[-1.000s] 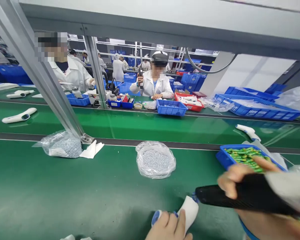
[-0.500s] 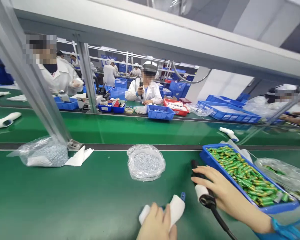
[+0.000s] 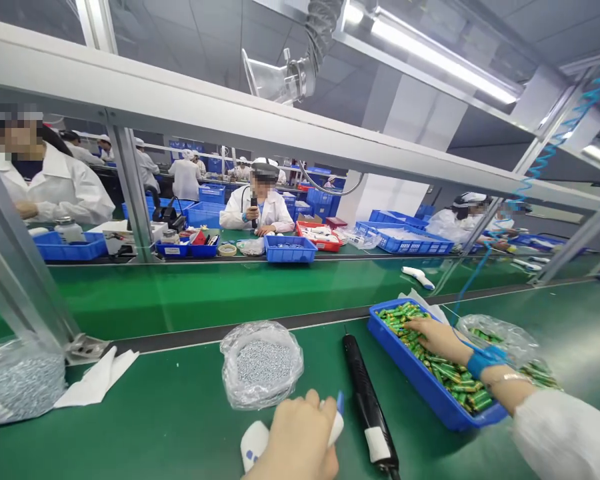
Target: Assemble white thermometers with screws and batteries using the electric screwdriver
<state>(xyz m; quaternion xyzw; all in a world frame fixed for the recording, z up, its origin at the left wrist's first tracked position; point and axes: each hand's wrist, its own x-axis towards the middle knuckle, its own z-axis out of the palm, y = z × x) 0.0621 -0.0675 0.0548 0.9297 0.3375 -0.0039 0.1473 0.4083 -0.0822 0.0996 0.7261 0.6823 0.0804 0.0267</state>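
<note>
My left hand (image 3: 300,437) is closed around a white handheld thermometer (image 3: 254,445), with a blue part (image 3: 340,403) sticking up on its far side; my fingers cover most of the body. My right hand (image 3: 437,341) reaches into a blue bin (image 3: 410,372) of green batteries (image 3: 457,381). Its fingers are stretched out, with the tips among the batteries. Between my hands a black electric screwdriver (image 3: 363,387) lies on the green bench, untouched. A clear plastic bag of small silvery screws (image 3: 264,360) sits open beyond my left hand.
At the left are another bag of screws (image 3: 20,380), white paper (image 3: 100,380) and a metal post (image 3: 25,280). A bag of batteries (image 3: 500,337) lies right of the bin. Another white thermometer (image 3: 418,277) rests on the green conveyor (image 3: 180,287). Co-workers (image 3: 260,200) sit opposite.
My right hand has let go of the screwdriver, which now lies on the bench, and has moved right into the battery bin. My left hand keeps the thermometer. The view has shifted up and right.
</note>
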